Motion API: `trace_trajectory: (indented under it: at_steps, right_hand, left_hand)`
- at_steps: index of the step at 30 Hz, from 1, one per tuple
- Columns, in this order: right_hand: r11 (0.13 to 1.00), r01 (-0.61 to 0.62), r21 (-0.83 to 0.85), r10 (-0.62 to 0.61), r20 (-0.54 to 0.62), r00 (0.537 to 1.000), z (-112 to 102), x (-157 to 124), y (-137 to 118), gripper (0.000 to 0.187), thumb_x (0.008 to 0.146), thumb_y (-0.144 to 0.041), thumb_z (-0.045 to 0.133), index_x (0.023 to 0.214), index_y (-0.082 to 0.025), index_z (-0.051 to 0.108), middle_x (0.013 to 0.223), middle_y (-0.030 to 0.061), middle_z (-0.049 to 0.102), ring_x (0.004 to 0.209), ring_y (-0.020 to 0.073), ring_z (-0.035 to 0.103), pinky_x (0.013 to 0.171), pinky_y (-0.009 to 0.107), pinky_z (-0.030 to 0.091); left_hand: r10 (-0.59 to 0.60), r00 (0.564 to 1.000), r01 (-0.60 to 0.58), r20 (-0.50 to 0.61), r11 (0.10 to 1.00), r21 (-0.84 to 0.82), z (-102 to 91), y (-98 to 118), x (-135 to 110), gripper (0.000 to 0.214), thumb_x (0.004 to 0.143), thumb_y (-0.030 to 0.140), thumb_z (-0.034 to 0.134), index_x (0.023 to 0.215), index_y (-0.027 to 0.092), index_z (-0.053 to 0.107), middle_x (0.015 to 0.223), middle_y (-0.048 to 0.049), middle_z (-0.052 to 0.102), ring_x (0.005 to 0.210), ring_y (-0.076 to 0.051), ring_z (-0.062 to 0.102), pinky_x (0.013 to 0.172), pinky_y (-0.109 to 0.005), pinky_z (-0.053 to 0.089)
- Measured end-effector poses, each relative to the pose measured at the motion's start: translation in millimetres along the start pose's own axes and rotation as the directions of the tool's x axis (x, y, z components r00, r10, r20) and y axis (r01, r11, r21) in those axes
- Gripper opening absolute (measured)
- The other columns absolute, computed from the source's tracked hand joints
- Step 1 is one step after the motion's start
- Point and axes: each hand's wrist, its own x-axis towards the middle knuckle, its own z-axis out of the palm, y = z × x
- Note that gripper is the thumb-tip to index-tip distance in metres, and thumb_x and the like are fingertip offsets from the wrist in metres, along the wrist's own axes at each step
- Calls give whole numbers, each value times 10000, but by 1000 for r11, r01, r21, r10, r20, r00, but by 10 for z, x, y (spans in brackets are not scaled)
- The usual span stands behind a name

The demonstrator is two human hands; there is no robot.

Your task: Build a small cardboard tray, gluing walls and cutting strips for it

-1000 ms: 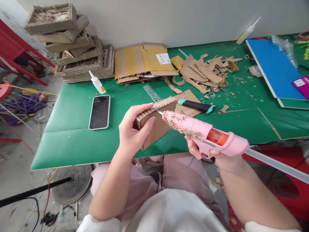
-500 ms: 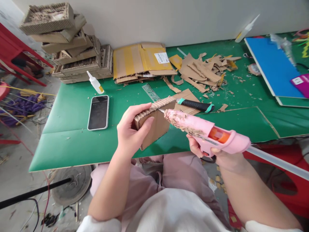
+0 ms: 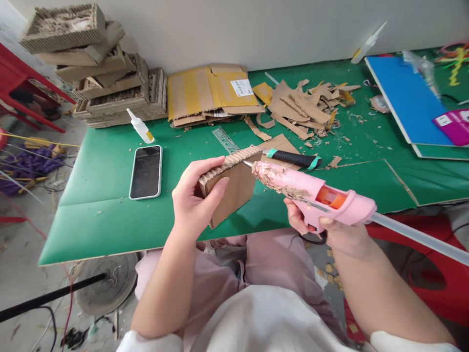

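Observation:
My left hand (image 3: pixel 198 195) grips a small cardboard box (image 3: pixel 236 190), thumb on its near face and fingers over the top. The box is tilted on edge above the table front, with its corrugated side strip facing up. My right hand (image 3: pixel 330 230) is wrapped round a pink hot glue gun (image 3: pixel 293 188), whose barrel is crusted with cardboard bits. Its metal nozzle meets the upper edge of the box near the right end. A long clear glue stick (image 3: pixel 414 234) sticks out of the gun's back. Just behind the box lies a black and teal utility knife (image 3: pixel 293 159).
On the green table (image 3: pixel 110 220) lie a phone (image 3: pixel 145 172), a small glue bottle (image 3: pixel 140 127), a clear ruler (image 3: pixel 224 140) and cardboard scraps (image 3: pixel 304 107). Cardboard trays (image 3: pixel 106 93) are stacked at the back left, beside flattened cardboard (image 3: pixel 212 93). A blue board (image 3: pixel 410 102) lies right.
The nozzle has slid a little to the right along the box's upper edge. My left hand keeps its grip on the box. The whole view has shifted slightly.

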Motion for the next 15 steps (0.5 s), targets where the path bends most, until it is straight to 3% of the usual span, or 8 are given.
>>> trace_trajectory:
  at_steps: [3,15]
  right_hand:
    - [999,35,-9,-34,58,998,-66,27,35,427,683,-566,708,903,-204,654,718,29,591,477,85,456,423,249,322]
    - [998,64,-6,-63,24,998,-117,58,31,450,690,-552,709,956,-189,678,674,3,549,465,84,453,390,245,293]
  left_hand:
    - [0,1000,0,0,1000,5,-2,-3,0,263,799,208,659,1058,251,652,1005,7,695,917,-132,654,809,-248,543]
    - [-10,1000,10,-8,1000,-9,-8,-7,1,271,794,183,663,1052,262,652,995,18,693,909,-121,653,806,-235,540]
